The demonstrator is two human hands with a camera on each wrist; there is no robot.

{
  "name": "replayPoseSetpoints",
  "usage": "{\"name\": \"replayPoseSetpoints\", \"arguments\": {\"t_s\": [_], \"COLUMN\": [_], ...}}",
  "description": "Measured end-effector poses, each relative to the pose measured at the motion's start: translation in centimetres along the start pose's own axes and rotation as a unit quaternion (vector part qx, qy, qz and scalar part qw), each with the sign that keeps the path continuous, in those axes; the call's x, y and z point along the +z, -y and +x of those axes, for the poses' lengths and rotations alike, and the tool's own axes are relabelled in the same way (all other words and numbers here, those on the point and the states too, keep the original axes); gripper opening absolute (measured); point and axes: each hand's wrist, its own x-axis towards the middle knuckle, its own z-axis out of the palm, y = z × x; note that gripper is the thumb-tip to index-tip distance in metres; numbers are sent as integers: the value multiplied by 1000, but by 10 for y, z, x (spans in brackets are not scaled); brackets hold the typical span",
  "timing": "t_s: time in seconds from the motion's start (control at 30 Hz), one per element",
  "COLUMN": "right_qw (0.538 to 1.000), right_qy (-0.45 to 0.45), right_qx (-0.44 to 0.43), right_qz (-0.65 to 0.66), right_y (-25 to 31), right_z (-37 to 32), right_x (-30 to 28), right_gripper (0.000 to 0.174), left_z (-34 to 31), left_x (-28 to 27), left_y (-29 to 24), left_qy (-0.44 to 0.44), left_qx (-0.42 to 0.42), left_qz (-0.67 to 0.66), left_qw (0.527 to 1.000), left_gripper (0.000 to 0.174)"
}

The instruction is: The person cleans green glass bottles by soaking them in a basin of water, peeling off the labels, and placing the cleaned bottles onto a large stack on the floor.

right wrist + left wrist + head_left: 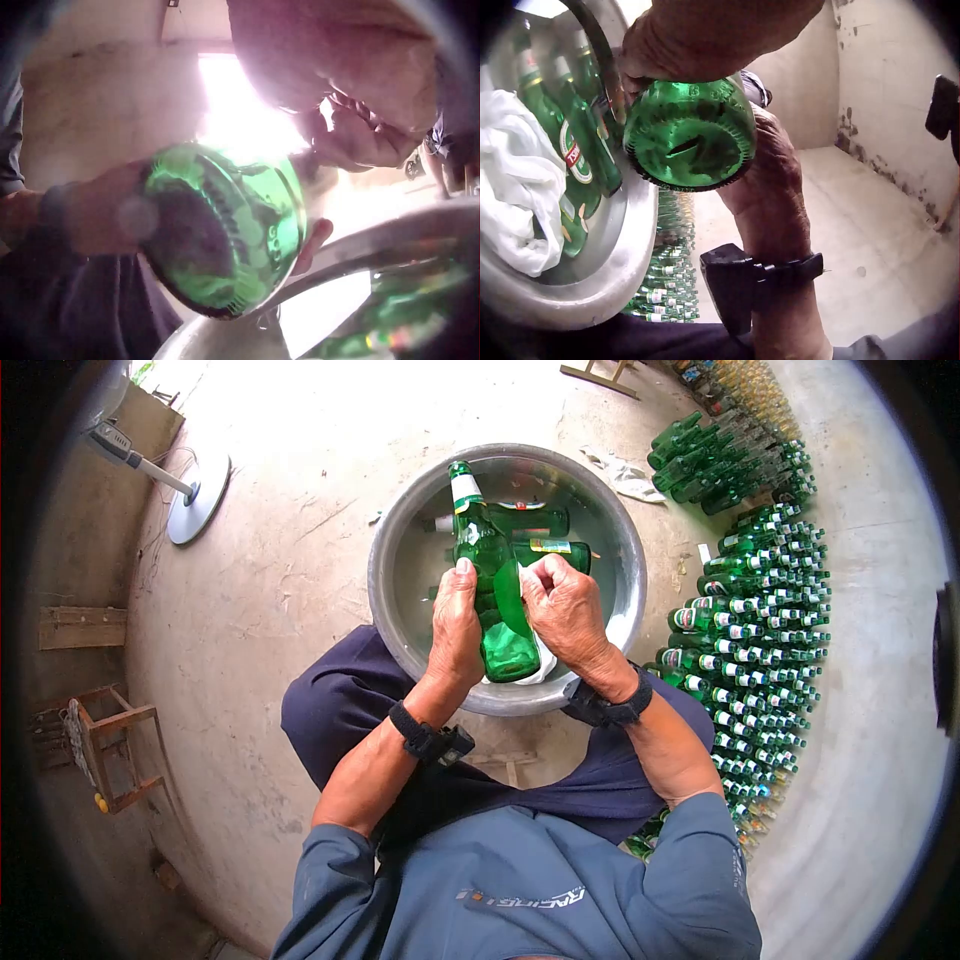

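My left hand (pixel 457 625) grips a green glass beer bottle (pixel 484 545) along its side, tilted with its neck pointing away and a white label on the neck. Against its right side, my right hand (pixel 568 610) has curled fingers and pinches the edge of a flat green label (pixel 511 598) standing off the glass. The bottle's round base (pixel 690 150) faces the left wrist camera. Below both hands is a metal basin (pixel 622 530) holding water, several green bottles (pixel 530 520) and a white cloth (pixel 517 180).
Rows of green bottles (pixel 745 630) stand on the right along the wall, with more bottles (pixel 690 455) lying behind them. A white cloth (pixel 630 478) lies on the floor beyond the basin. At left are a fan base (pixel 200 500) and a wooden frame (pixel 125 745).
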Motion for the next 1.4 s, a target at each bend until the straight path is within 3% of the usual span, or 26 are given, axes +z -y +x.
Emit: {"name": "replayPoseSetpoints", "arguments": {"t_s": [0.57, 0.77, 1.07, 1.4], "right_qw": [956, 943, 937, 933], "right_qy": [57, 76, 58, 51], "right_qx": [177, 217, 208, 211], "right_qz": [226, 242, 273, 288], "right_y": [-3, 2, 3, 4], "right_z": [5, 8, 7, 10], "right_x": [-7, -15, -17, -22], "right_gripper": [18, 20, 21, 20], "left_z": [2, 7, 9, 12], "left_x": [3, 0, -3, -2], "left_y": [-13, -11, -13, -19], "left_qy": [23, 81, 67, 93], "left_qx": [-104, -75, -129, -159], "left_qz": [-116, -101, -162, -199], "left_qw": [987, 989, 976, 963], "left_gripper": [48, 46, 37, 42]}}
